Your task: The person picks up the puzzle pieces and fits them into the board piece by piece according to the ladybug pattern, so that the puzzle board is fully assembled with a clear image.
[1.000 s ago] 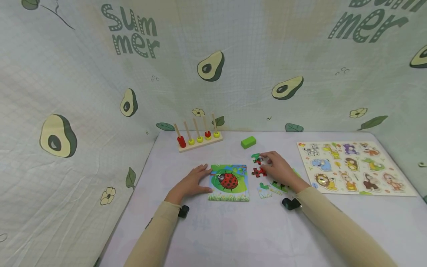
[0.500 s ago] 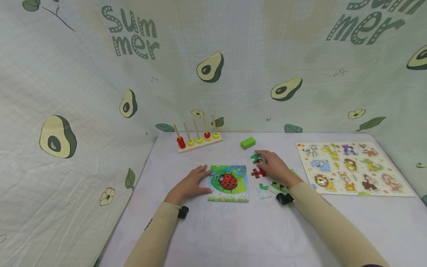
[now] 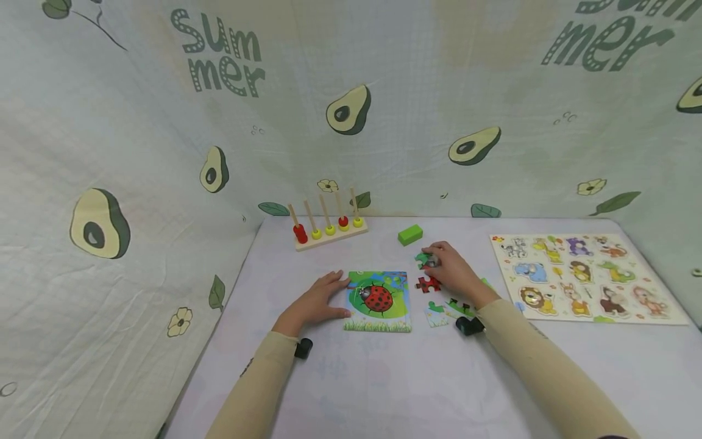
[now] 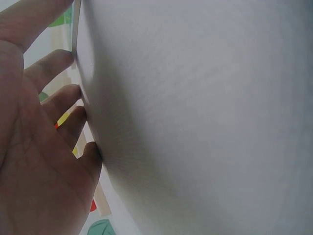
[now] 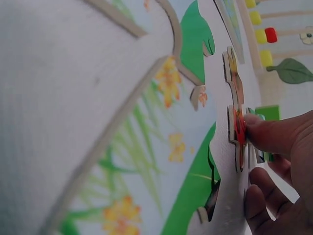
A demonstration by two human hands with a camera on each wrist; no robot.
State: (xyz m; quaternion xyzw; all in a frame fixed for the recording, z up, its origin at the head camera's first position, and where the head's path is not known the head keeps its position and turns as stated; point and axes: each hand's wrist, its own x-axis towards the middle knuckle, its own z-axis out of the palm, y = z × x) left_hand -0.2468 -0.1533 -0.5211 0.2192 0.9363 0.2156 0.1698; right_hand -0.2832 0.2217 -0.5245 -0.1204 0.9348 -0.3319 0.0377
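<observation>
A square ladybug puzzle board (image 3: 378, 300) lies flat in front of me in the head view. My left hand (image 3: 317, 300) rests at its left edge, thumb and fingers spread; the left wrist view shows the fingers (image 4: 66, 100) extended along the tabletop. To the board's right, my right hand (image 3: 454, 271) pinches a green-and-red puzzle piece (image 3: 425, 260) between thumb and fingers. Just below it lies a red puzzle piece (image 3: 428, 285), close to the thumb (image 5: 269, 134). Nearer me are loose green and pale-blue puzzle pieces (image 3: 437, 316), partly covered by the right wrist.
Behind the board stands a wooden peg counter (image 3: 331, 235) with red and yellow beads. A green block (image 3: 410, 235) sits to its right. On the right lies a large animal picture board (image 3: 576, 277). A patterned cloth (image 3: 406, 122) hangs behind the table.
My right hand's fingers have drawn together on the green-and-red piece, which sits slightly turned. The left hand stays at the board's edge.
</observation>
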